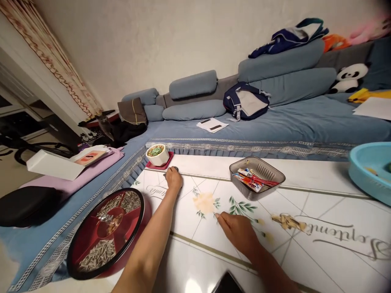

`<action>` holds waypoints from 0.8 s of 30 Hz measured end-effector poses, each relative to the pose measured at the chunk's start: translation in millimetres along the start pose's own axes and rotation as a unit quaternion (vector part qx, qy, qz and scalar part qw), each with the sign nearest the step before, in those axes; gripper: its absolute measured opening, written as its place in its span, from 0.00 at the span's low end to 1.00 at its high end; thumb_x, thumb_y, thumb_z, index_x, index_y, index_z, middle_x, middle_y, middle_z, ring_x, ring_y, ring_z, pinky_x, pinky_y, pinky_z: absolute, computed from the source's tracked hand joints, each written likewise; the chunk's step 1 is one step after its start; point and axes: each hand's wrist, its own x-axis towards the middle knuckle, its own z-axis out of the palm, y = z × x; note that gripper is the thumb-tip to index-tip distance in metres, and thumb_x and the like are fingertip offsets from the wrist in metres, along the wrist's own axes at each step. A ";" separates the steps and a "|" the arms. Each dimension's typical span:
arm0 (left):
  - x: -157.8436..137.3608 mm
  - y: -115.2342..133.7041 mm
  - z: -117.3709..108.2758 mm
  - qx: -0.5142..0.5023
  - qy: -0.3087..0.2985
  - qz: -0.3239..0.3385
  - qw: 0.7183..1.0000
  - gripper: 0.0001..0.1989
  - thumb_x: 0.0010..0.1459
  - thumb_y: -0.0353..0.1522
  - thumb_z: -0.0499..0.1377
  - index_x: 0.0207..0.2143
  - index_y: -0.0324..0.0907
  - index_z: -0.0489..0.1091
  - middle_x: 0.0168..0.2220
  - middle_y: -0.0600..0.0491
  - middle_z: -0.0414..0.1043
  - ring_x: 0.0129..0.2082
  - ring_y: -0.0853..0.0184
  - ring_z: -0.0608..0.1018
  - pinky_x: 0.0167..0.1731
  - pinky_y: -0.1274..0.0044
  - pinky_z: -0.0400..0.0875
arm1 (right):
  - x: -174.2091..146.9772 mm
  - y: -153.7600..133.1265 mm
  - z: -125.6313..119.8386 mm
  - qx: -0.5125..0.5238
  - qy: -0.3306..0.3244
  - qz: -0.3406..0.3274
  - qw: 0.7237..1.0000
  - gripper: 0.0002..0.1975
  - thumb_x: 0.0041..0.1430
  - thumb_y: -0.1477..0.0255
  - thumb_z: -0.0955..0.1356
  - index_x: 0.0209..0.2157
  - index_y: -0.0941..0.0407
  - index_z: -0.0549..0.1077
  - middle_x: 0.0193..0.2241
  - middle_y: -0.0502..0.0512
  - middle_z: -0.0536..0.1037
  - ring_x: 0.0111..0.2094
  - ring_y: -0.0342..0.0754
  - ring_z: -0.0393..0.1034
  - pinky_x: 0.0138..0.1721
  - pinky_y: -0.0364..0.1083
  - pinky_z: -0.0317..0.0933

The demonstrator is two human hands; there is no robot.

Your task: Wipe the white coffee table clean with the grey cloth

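Observation:
My left hand (174,179) is closed at the far left part of the white table (189,232), just in front of a succulent in a white pot (161,158) on a red saucer (168,162). Dark edges of a small thing show around its fingers, too little to name. Nearer the middle, my right hand (235,228) is low over the printed cloth with fingers curled and thumb against them; what it may hold is hidden. Beyond it stands a grey plastic basket (273,178) with colourful packets (249,179) inside.
A round red snack box (100,234) with sunflower seeds stands left of my left arm. A blue basin (366,177) sits at the right edge. A dark device (227,283) lies at the near edge. Behind the table runs a blue sofa (305,122) with a backpack (244,101).

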 end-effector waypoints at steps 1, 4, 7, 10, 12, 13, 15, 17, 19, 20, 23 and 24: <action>18.4 8.2 7.2 0.000 -0.004 -0.007 1.000 0.16 0.68 0.24 0.54 0.57 0.32 0.68 0.57 0.30 0.71 0.59 0.46 0.75 0.61 0.60 0.65 | -0.1 0.1 0.3 -0.002 0.005 -0.008 1.000 0.30 0.80 0.58 0.58 0.22 0.52 0.67 0.16 0.49 0.72 0.18 0.44 0.61 0.28 0.48 0.44; 65.9 31.5 23.5 -0.001 -0.016 -0.019 1.000 0.18 0.69 0.24 0.52 0.59 0.28 0.66 0.58 0.25 0.69 0.61 0.44 0.73 0.62 0.59 0.63 | 0.8 -0.7 -1.0 -0.008 0.009 -0.024 1.000 0.28 0.80 0.60 0.59 0.23 0.52 0.69 0.17 0.50 0.73 0.18 0.45 0.64 0.27 0.49 0.43; 94.0 47.9 25.9 -0.009 -0.027 -0.001 1.000 0.18 0.69 0.24 0.51 0.59 0.26 0.66 0.60 0.24 0.68 0.62 0.42 0.72 0.63 0.58 0.62 | 2.3 -2.6 -3.3 -0.023 -0.003 -0.025 0.999 0.27 0.80 0.62 0.60 0.24 0.52 0.71 0.17 0.50 0.75 0.18 0.44 0.66 0.27 0.49 0.42; 88.3 51.9 16.6 -0.017 -0.040 0.043 0.998 0.17 0.69 0.25 0.54 0.58 0.30 0.67 0.59 0.27 0.69 0.61 0.44 0.74 0.62 0.60 0.64 | 3.3 -4.3 -4.7 -0.028 -0.004 -0.020 0.999 0.26 0.79 0.64 0.61 0.24 0.53 0.71 0.18 0.50 0.76 0.18 0.44 0.66 0.28 0.49 0.42; 61.2 45.9 9.9 -0.020 -0.045 0.078 0.996 0.17 0.68 0.26 0.55 0.58 0.34 0.68 0.58 0.32 0.71 0.59 0.47 0.75 0.61 0.62 0.65 | 3.1 -4.9 -5.0 -0.023 0.001 -0.019 1.000 0.26 0.79 0.64 0.61 0.23 0.52 0.70 0.17 0.50 0.76 0.18 0.44 0.66 0.28 0.49 0.42; 42.3 40.6 7.7 -0.021 -0.045 0.095 0.994 0.17 0.68 0.26 0.55 0.59 0.36 0.68 0.58 0.33 0.71 0.58 0.48 0.75 0.61 0.62 0.65 | 2.7 -4.9 -5.0 -0.019 0.004 -0.021 1.000 0.26 0.79 0.63 0.61 0.23 0.52 0.70 0.17 0.50 0.75 0.17 0.44 0.65 0.27 0.49 0.42; 2.1 28.1 5.8 -0.021 -0.039 0.119 0.992 0.19 0.69 0.26 0.54 0.61 0.37 0.67 0.58 0.35 0.71 0.59 0.48 0.75 0.62 0.63 0.65 | 1.2 -4.2 -4.3 -0.012 0.006 -0.025 1.000 0.26 0.79 0.63 0.61 0.23 0.52 0.69 0.16 0.51 0.75 0.17 0.45 0.65 0.27 0.50 0.41; -26.6 17.6 6.5 -0.022 -0.032 0.130 0.991 0.19 0.71 0.27 0.53 0.63 0.36 0.65 0.59 0.35 0.70 0.60 0.49 0.73 0.63 0.63 0.65 | -0.3 -2.8 -3.5 -0.011 -0.002 -0.023 1.000 0.26 0.78 0.62 0.62 0.23 0.52 0.69 0.16 0.51 0.74 0.17 0.45 0.65 0.27 0.50 0.41; -29.8 14.1 8.9 -0.023 -0.030 0.123 0.992 0.19 0.71 0.27 0.52 0.62 0.34 0.65 0.59 0.34 0.69 0.59 0.47 0.73 0.63 0.62 0.65 | -1.0 -1.8 -3.0 -0.020 -0.020 -0.013 1.000 0.25 0.77 0.63 0.62 0.23 0.52 0.70 0.17 0.51 0.75 0.17 0.45 0.65 0.27 0.51 0.40; -20.6 15.7 10.6 -0.024 -0.030 0.114 0.993 0.19 0.71 0.27 0.52 0.61 0.33 0.66 0.59 0.32 0.69 0.59 0.46 0.74 0.63 0.60 0.65 | -1.0 -1.6 -2.9 -0.026 -0.028 -0.008 0.999 0.24 0.77 0.63 0.63 0.23 0.52 0.70 0.17 0.52 0.76 0.18 0.45 0.66 0.27 0.51 0.40; 32.8 34.1 15.7 -0.033 -0.033 0.089 0.995 0.19 0.69 0.24 0.51 0.60 0.29 0.67 0.58 0.27 0.68 0.59 0.42 0.74 0.62 0.55 0.65 | 0.4 -2.7 -3.0 -0.039 -0.039 -0.001 0.998 0.23 0.77 0.64 0.63 0.25 0.52 0.72 0.19 0.52 0.78 0.19 0.45 0.68 0.28 0.51 0.41; 50.7 44.0 16.7 -0.040 -0.037 0.088 0.995 0.19 0.68 0.23 0.51 0.59 0.28 0.67 0.58 0.25 0.68 0.60 0.41 0.74 0.62 0.54 0.65 | 1.1 -3.3 -3.1 -0.041 -0.038 0.000 0.998 0.23 0.77 0.63 0.63 0.25 0.52 0.72 0.19 0.51 0.78 0.19 0.45 0.68 0.28 0.50 0.41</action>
